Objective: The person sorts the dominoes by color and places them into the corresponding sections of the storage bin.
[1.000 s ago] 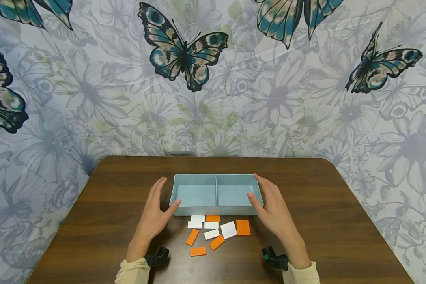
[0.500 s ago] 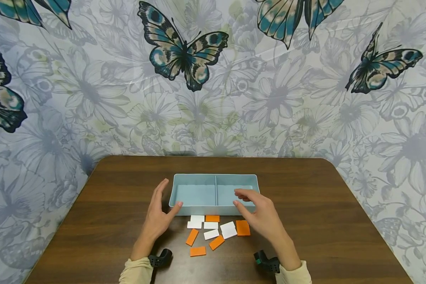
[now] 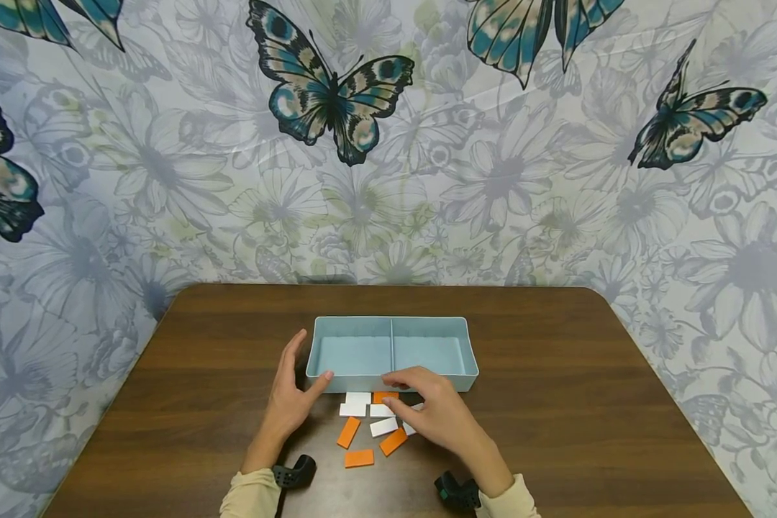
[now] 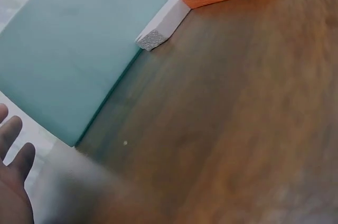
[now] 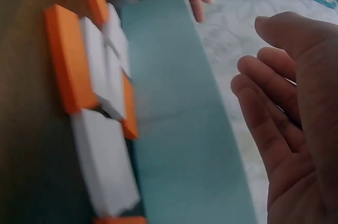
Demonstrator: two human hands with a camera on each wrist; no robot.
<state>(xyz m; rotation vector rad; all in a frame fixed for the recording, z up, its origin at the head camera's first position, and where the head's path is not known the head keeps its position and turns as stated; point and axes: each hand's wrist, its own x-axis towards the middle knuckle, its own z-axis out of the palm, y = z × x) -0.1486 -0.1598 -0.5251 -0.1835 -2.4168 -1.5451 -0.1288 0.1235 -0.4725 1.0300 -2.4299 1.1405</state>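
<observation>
A light blue tray [image 3: 343, 383] with a divider forming two compartments sits on the brown table. White blocks [image 3: 383, 426] and orange blocks [image 3: 359, 458] lie loose in front of it, several of each. My left hand [image 3: 288, 404] is beside the tray's left front corner, fingers spread and holding nothing; whether the thumb touches the rim cannot be told. My right hand [image 3: 437, 414] hovers over the right part of the blocks, hiding some. In the right wrist view its fingers [image 5: 266, 123] curve loosely, with the thumb apart and nothing between them.
The wooden table [image 3: 557, 403] extends on both sides of the tray and behind it. Behind the table hangs a cloth [image 3: 492, 216] printed with flowers and butterflies. Each wrist carries a black band device [image 3: 294, 473].
My right hand has moved left and towards me, from the tray's right edge to above the blocks. The left hand has stayed almost in place. Tray and visible blocks keep their arrangement.
</observation>
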